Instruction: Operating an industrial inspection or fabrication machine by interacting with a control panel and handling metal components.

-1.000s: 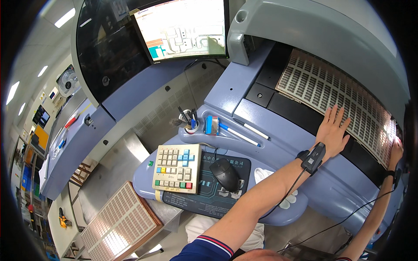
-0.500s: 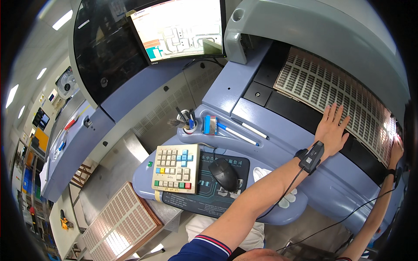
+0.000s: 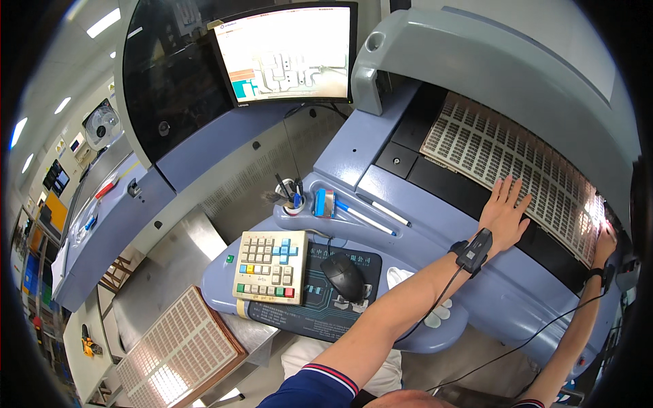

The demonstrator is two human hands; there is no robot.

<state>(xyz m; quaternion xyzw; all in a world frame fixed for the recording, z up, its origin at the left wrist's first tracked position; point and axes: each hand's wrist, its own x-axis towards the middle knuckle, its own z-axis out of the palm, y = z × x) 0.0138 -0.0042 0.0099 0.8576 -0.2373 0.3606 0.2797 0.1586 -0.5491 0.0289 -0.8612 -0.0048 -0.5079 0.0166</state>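
A thin panel (image 3: 500,146) covered with rows of small dark rectangles lies on the machine's black bed, partly under a grey hood. My left hand (image 3: 503,216) lies flat at its near edge, fingers spread and their tips over the panel, thumb apart. At the panel's right end is my right hand (image 3: 604,246), its fingers stretched along the edge and partly washed out by bright light. Neither hand is seen lifting the panel.
A monitor (image 3: 286,58) stands at the back. A keypad (image 3: 271,266), a black mouse (image 3: 345,277), a pen cup (image 3: 292,202), a blue brush (image 3: 324,202) and pens occupy the blue console. A panel stack (image 3: 180,347) lies lower left. Cables trail from both wrists.
The whole view has shifted slightly. Both hands keep about the same places on the panel, and the picture on the monitor differs a little.
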